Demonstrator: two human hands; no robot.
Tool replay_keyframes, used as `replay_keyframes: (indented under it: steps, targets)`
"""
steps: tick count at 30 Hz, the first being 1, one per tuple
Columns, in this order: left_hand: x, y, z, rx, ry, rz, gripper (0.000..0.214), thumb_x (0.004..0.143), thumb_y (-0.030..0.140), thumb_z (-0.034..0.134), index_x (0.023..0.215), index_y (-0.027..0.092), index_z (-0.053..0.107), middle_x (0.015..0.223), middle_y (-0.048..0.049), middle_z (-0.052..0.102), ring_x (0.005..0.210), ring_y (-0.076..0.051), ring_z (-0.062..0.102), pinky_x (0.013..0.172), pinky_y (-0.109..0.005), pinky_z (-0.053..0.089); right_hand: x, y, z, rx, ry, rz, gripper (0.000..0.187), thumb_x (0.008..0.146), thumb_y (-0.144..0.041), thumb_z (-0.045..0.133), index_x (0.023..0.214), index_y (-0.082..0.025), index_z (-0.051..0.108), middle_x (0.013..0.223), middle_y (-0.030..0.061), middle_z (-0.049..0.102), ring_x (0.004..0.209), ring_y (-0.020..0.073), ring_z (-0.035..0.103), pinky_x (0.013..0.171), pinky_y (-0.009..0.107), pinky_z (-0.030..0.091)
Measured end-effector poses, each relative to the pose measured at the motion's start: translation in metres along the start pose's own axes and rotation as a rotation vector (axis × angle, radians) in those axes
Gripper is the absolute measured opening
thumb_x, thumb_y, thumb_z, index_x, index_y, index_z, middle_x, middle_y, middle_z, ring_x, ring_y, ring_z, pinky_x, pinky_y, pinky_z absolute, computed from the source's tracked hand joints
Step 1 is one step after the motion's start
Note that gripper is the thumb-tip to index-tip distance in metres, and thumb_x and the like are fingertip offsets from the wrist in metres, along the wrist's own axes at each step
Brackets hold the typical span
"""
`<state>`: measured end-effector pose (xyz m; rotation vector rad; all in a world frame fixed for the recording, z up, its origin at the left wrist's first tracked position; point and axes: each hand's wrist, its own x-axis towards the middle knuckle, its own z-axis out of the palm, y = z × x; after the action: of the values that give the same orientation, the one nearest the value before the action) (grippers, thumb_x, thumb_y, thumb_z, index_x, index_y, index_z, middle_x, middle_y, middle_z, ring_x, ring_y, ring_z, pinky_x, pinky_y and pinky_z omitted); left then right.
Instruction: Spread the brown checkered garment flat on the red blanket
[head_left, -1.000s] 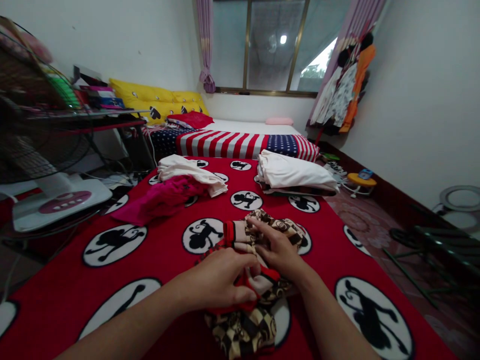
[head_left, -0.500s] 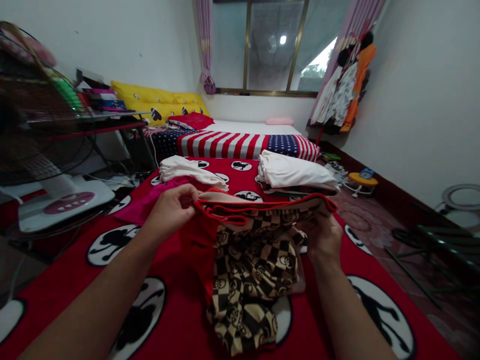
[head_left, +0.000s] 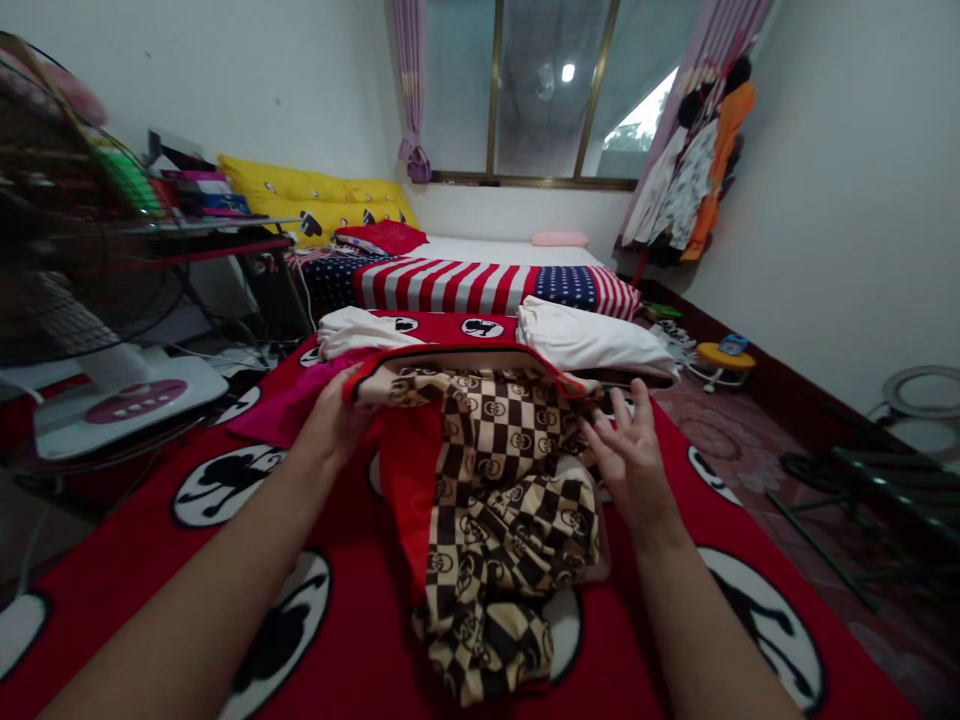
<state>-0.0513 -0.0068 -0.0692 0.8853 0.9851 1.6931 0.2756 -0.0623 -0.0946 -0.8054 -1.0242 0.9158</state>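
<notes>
A brown-and-cream checkered garment with red trim point(head_left: 502, 480) lies spread on the red blanket point(head_left: 135, 560) in front of me. My left hand point(head_left: 334, 420) grips its red-edged waistband at the left corner and lifts it. My right hand point(head_left: 630, 455) hovers at the garment's right side with fingers spread, holding nothing. The waistband stretches from my left hand toward the right, sagging at the right end.
A pink cloth point(head_left: 292, 400) and a cream cloth point(head_left: 360, 332) lie at the far left of the blanket, and a folded white stack point(head_left: 592, 340) at the far right. A standing fan point(head_left: 82, 300) is at my left. A striped bed point(head_left: 465, 285) lies beyond.
The bunched garment was pulled open and lifted by the waistband with both hands. Since then my right hand has let go and opened, and the band has dropped on the right.
</notes>
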Motion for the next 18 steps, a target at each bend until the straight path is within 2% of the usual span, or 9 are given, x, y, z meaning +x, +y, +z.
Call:
replay_keyframes:
  steps: [2,4,5,7,9,12,15,16,18]
  targets:
    - [0.003,-0.007,-0.005,0.041,0.096,0.027,0.032,0.059,0.018,0.071,0.090,0.019,0.060,0.094,-0.0022,0.065,0.086,-0.016,0.064,0.074,-0.025,0.052,0.001,0.008,0.001,-0.018,0.015,0.042,0.093,0.068,-0.030,0.071,0.147,-0.038,0.021,0.159,0.0090,0.016,0.133,0.0239,0.044,0.105,0.043,0.040]
    - [-0.001,-0.008,-0.008,0.148,0.134,0.135,0.035,0.060,0.021,0.071,0.093,0.019,0.061,0.099,-0.0026,0.064,0.090,-0.015,0.063,0.075,-0.023,0.050,0.001,0.011,0.003,-0.077,0.013,0.048,0.082,0.070,-0.033,0.072,0.142,-0.033,0.033,0.156,0.0113,0.025,0.131,0.0247,0.047,0.104,0.043,0.041]
    - [-0.005,-0.007,-0.008,0.218,0.112,0.193,0.034,0.062,0.026,0.071,0.094,0.018,0.062,0.100,-0.0038,0.065,0.091,-0.016,0.063,0.074,-0.023,0.050,0.000,0.010,0.004,-0.123,0.021,0.034,0.076,0.070,-0.034,0.073,0.138,-0.030,0.040,0.152,0.0121,0.033,0.129,0.0252,0.049,0.103,0.043,0.042]
    - [-0.014,-0.007,-0.006,0.358,-0.002,0.239,0.033,0.067,0.035,0.070,0.093,0.016,0.063,0.098,-0.0069,0.067,0.088,-0.019,0.064,0.070,-0.025,0.050,-0.003,0.006,0.007,-0.214,0.048,0.008,0.064,0.067,-0.037,0.076,0.126,-0.025,0.052,0.139,0.0128,0.051,0.120,0.0261,0.056,0.099,0.043,0.046]
    - [-0.026,-0.012,-0.001,0.478,-0.184,0.168,0.037,0.070,0.043,0.068,0.093,0.015,0.064,0.093,-0.0096,0.069,0.079,-0.021,0.065,0.063,-0.027,0.049,-0.006,0.000,0.011,-0.268,0.049,0.035,0.050,0.067,-0.041,0.076,0.111,-0.020,0.062,0.118,0.0118,0.066,0.105,0.0254,0.064,0.091,0.042,0.050]
    - [-0.045,-0.028,0.010,0.702,-0.463,0.083,0.052,0.072,0.049,0.067,0.112,0.017,0.062,0.097,-0.0110,0.069,0.073,-0.021,0.065,0.063,-0.030,0.050,-0.009,-0.002,0.015,-0.321,-0.009,0.135,0.038,0.069,-0.046,0.073,0.093,-0.016,0.068,0.094,0.0102,0.072,0.082,0.0226,0.067,0.078,0.038,0.054]
    - [-0.061,-0.045,0.018,1.063,-0.597,0.212,0.072,0.067,0.047,0.073,0.132,0.026,0.053,0.110,-0.0098,0.065,0.082,-0.023,0.064,0.074,-0.033,0.049,-0.008,0.005,0.010,-0.473,0.051,0.102,0.041,0.071,-0.045,0.069,0.099,-0.015,0.068,0.099,0.0122,0.070,0.072,0.0202,0.066,0.068,0.036,0.053]
    - [-0.064,-0.048,0.019,1.184,-0.611,0.268,0.072,0.066,0.044,0.074,0.133,0.027,0.053,0.111,-0.0095,0.065,0.086,-0.024,0.063,0.076,-0.033,0.048,-0.006,0.008,0.006,-0.566,0.099,0.053,0.042,0.072,-0.044,0.068,0.103,-0.015,0.067,0.104,0.0132,0.068,0.071,0.0195,0.065,0.067,0.035,0.053]
    - [-0.065,-0.050,0.020,1.360,-0.635,0.334,0.057,0.069,0.034,0.070,0.125,0.026,0.060,0.105,-0.0088,0.066,0.088,-0.024,0.062,0.075,-0.031,0.046,-0.002,0.014,-0.003,-0.780,0.190,-0.044,0.043,0.072,-0.041,0.066,0.107,-0.016,0.066,0.114,0.0149,0.063,0.068,0.0179,0.063,0.068,0.035,0.052]
